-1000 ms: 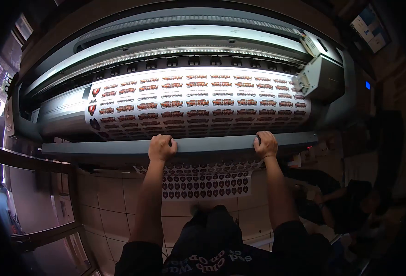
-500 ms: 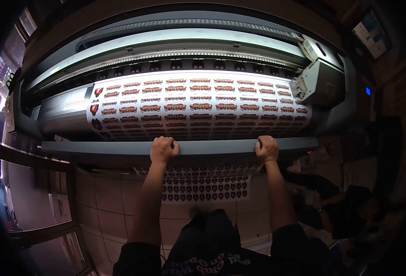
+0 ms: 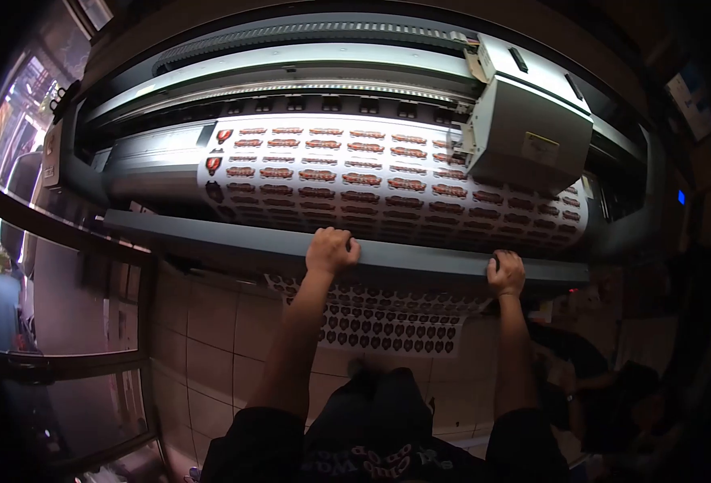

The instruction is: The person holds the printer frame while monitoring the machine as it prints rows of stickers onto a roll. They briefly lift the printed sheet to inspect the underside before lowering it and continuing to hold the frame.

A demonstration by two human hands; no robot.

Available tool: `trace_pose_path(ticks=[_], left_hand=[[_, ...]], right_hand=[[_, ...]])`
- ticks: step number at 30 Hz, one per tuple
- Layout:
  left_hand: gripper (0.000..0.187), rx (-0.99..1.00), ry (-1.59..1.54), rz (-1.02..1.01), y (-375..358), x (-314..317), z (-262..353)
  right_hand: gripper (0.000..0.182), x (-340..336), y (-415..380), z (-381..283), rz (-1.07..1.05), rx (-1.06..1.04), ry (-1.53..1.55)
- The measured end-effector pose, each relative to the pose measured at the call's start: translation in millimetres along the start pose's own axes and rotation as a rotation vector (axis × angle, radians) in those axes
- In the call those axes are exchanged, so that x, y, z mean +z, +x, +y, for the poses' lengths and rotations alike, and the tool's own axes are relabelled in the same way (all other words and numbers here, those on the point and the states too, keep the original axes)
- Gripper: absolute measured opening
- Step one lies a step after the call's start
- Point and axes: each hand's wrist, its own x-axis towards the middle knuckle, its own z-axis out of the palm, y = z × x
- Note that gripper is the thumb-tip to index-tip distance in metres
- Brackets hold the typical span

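Observation:
My left hand (image 3: 331, 250) is closed over the long grey front bar (image 3: 424, 256) of a wide-format printer, near the bar's middle. Farther along the same bar, my right hand (image 3: 506, 273) grips it with curled fingers. Behind the bar, a white printed sheet (image 3: 320, 162) curves over the platen with rows of small red-brown designs. The boxy print carriage (image 3: 533, 121) sits over the sheet's right part and hides some of the rows. Below the bar, the sheet's lower end (image 3: 392, 334) hangs down with rows of dark shield-like prints.
A carriage rail (image 3: 307, 60) and a cable chain (image 3: 291, 37) run across the printer's back. Glass-paned frames (image 3: 74, 282) stand at the left. At the lower right a person (image 3: 605, 394) in dark clothing is dimly visible. The floor is tiled (image 3: 210, 338).
The print carriage has travelled left from the right end over the sheet. My view has turned, so the printer appears shifted and tilted. Both hands keep their hold on the bar.

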Motion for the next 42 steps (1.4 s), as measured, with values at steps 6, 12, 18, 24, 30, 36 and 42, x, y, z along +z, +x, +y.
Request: trace_pose_path(ticks=[6, 12, 18, 24, 30, 36, 42], left_hand=[[0.021, 0.028, -0.022, 0.032, -0.9, 3.8, -1.4], [0.025, 0.004, -0.012, 0.031, -0.8, 4.1, -1.4], [0.026, -0.033, -0.020, -0.028, -0.1, 1.2, -0.2], [0.025, -0.024, -0.027, -0.017, -1.9, 5.2, -3.0], [0.024, -0.018, -0.030, -0.052, -1.8, 4.4, -2.0], [0.024, -0.007, -0.034, -0.018, 0.0, 4.8, -1.6], [0.023, -0.013, -0.051, -0.007, -0.6, 3.5, -2.7]], right_hand=[[0.029, -4.1, 1.5, -3.8, -0.037, 0.001, -0.009], [0.029, -2.9, 1.4, -4.2, -0.005, -0.029, 0.024], [0.027, -6.0, 2.3, -7.6, -0.015, -0.012, 0.023], [0.026, -3.0, 1.8, -6.2, 0.031, -0.032, 0.046], [0.025, -4.1, 1.5, -6.5, -0.004, -0.011, 0.040], [0.023, -4.8, 3.1, -7.0, 0.017, -0.016, 0.049], [0.025, -7.1, 2.4, -8.5, -0.004, -0.009, 0.031]])
